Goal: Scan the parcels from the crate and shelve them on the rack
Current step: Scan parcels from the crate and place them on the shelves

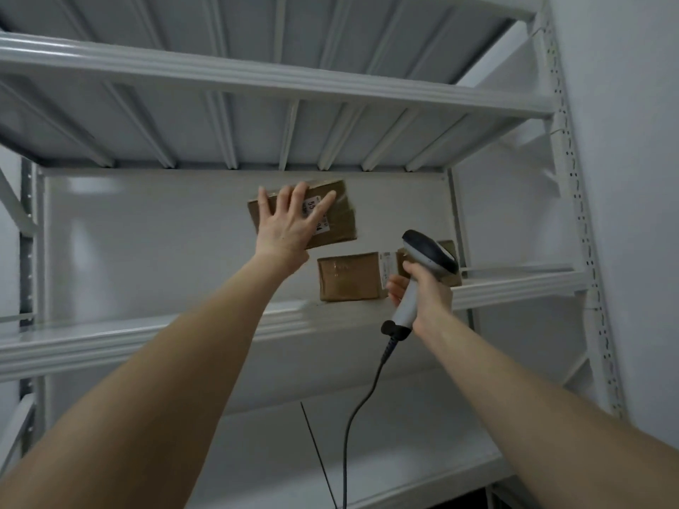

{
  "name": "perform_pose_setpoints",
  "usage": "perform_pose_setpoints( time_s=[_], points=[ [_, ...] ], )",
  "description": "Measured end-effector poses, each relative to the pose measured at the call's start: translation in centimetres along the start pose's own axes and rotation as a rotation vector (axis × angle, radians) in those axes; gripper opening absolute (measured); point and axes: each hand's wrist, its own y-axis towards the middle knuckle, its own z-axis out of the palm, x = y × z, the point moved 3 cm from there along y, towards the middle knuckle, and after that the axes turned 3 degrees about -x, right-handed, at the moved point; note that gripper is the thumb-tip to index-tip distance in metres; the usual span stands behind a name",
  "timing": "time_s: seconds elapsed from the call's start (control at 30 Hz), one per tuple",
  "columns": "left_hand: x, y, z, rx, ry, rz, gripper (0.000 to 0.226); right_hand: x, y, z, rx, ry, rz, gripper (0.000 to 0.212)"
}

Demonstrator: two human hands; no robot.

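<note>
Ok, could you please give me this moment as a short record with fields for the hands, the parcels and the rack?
left hand: fingers spread flat on the raised parcel, which is above the shelf
right hand: grips the scanner; its cable hangs down
shelved parcel: lies on the middle shelf
second parcel: mostly hidden behind the scanner
crate: not in view

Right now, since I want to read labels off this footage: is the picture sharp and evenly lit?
Head view: soft all over, so the label on the parcel under the left hand is barely legible. Head view: glare patches sit on the back panel. Head view: the wide angle bends the rack beams.
</note>
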Motion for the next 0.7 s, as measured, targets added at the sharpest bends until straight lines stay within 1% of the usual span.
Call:
perform_pose_setpoints(
  time_s=[0.13,0.23,0.3,0.37,0.5,0.6,0.7],
  points=[
    [2.7,-1.9,3.2,0.110,0.100,-0.140,0.112,-1.9,0.9,0.2,-0.020,-0.010,0.018,0.014],
    [3.1,-3.0,5.2,0.218,0.162,-0.139,0.111,-3.2,1.3,0.5,-0.024,-0.016,0.030,0.014],
    [2.9,-3.9,6.4,0.282,0.156,-0.127,0.112,-4.2,1.3,0.6,-0.017,-0.019,0.038,0.014],
    [2.4,-4.7,7.8,0.338,0.142,-0.079,0.111,-5.1,1.3,0.7,-0.013,-0.032,0.046,0.013],
    [1.5,-4.9,8.9,0.352,0.068,-0.020,0.107,-5.9,1.8,0.7,-0.023,-0.057,0.026,0.012],
    [0.9,-4.4,8.8,0.404,0.005,-0.026,0.097,-6.0,2.2,0.5,-0.037,-0.056,0.016,0.012],
    [0.2,-4.1,8.5,0.461,-0.047,-0.058,0.083,-6.2,2.3,0.1,-0.043,-0.061,0.026,0.019]
  ],
)
